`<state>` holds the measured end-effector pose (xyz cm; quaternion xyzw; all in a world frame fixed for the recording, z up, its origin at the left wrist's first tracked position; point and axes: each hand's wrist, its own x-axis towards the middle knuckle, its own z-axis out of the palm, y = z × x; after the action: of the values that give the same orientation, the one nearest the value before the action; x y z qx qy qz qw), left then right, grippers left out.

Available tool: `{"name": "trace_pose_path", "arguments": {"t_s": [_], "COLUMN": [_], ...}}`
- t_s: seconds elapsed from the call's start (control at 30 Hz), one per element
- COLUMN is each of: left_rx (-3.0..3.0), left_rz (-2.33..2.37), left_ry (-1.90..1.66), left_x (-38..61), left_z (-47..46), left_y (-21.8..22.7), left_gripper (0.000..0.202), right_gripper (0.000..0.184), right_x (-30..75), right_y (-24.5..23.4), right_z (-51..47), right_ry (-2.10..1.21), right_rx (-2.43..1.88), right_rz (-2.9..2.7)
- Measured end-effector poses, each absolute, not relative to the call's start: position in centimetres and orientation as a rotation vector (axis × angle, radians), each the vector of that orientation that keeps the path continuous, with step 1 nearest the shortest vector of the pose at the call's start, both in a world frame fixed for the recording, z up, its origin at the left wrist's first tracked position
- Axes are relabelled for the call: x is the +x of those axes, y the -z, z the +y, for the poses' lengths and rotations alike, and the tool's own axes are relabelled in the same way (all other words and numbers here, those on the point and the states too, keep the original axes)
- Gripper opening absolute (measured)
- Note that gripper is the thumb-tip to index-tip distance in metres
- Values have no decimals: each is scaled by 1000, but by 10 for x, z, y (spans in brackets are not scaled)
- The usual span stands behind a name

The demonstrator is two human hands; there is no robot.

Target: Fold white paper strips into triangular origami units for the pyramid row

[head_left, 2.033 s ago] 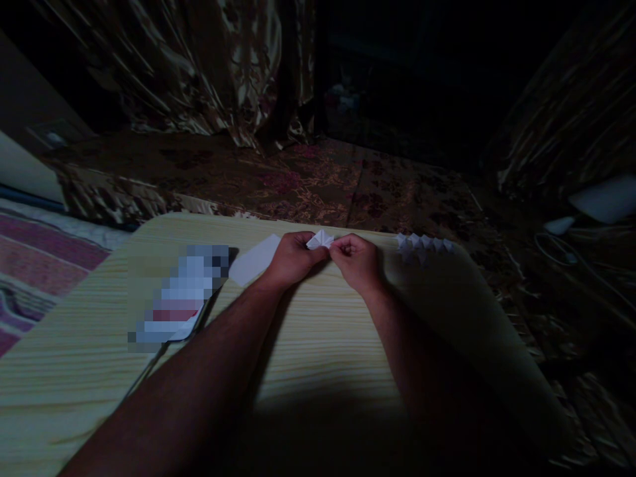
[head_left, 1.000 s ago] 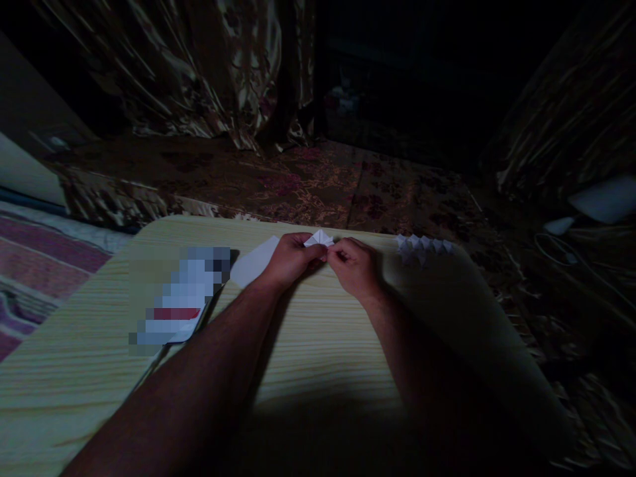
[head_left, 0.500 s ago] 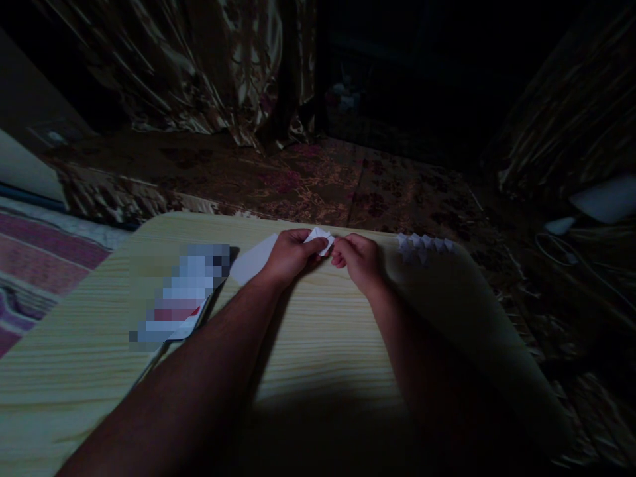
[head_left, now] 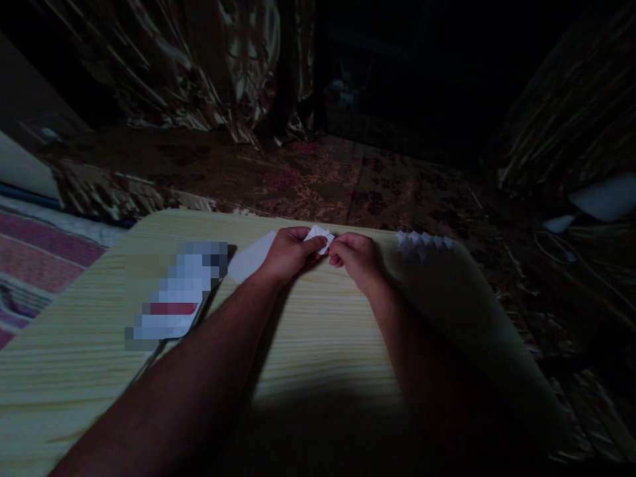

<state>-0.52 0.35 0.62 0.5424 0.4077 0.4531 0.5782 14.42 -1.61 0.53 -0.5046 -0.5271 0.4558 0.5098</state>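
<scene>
Near the far edge of a pale wooden table [head_left: 318,344], my left hand [head_left: 288,255] and my right hand [head_left: 355,257] meet around a small folded white paper piece [head_left: 320,236]. Both hands have their fingers curled, pinching the paper from either side just above the tabletop. A flat white paper sheet [head_left: 251,258] lies partly under my left wrist. A row of several folded white paper pieces [head_left: 424,243] sits to the right of my right hand.
A blurred-out white and red flat object [head_left: 176,295] lies on the left part of the table. Patterned brown fabric [head_left: 308,175] covers the floor beyond. A striped rug [head_left: 30,265] lies at left, white cables and a device [head_left: 571,232] at right.
The folded paper has been turned a little between the fingers. My right hand let go briefly half a second ago and now pinches it again. The arms have barely shifted.
</scene>
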Motion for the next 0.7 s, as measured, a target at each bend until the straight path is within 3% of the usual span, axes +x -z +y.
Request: {"name": "trace_pose_path", "arguments": {"t_s": [0.7], "left_rx": [1328], "left_rz": [1007], "left_ry": [-1042], "left_x": [-5], "left_z": [4], "left_y": [-5], "left_gripper": [25], "right_gripper": [8], "right_x": [144], "right_y": [1], "right_z": [-14], "right_ry": [-1086], "right_rx": [-1216], "right_rz": [-1330]}}
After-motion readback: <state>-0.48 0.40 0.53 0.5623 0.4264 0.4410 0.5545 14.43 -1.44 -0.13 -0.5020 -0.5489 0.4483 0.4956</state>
